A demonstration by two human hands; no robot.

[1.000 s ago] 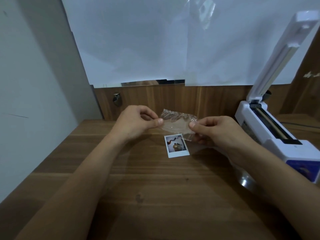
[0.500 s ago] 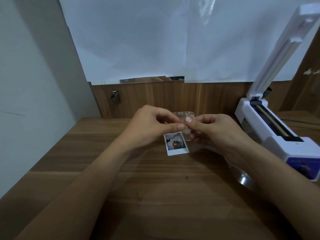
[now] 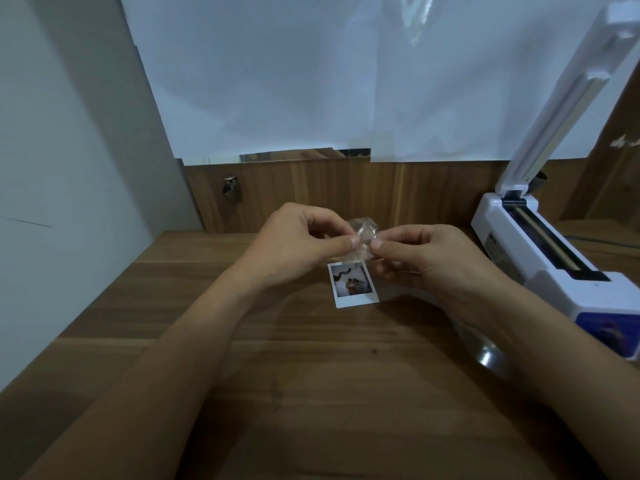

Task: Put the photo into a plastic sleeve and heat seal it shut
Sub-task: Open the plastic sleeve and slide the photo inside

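Observation:
A small instant photo (image 3: 352, 285) with a white border lies flat on the wooden desk (image 3: 311, 393), picture side up. Just above its far edge I hold a clear, crinkled plastic sleeve (image 3: 362, 237) between both hands. My left hand (image 3: 298, 244) pinches the sleeve's left side with thumb and forefinger. My right hand (image 3: 422, 261) pinches the right side, thumb tips nearly touching. The sleeve is bunched up between the fingers. A white heat sealer (image 3: 554, 265) stands at the right with its lid (image 3: 571, 91) raised.
White paper sheets (image 3: 311, 81) cover the wall behind the desk, above a wooden back panel with a small metal knob (image 3: 231, 188). A grey wall borders the left. A cable runs behind the sealer at the far right.
My hands have come together from apart; the sleeve, stretched flat a second ago, is now bunched between my fingertips. The photo has not moved on the desk.

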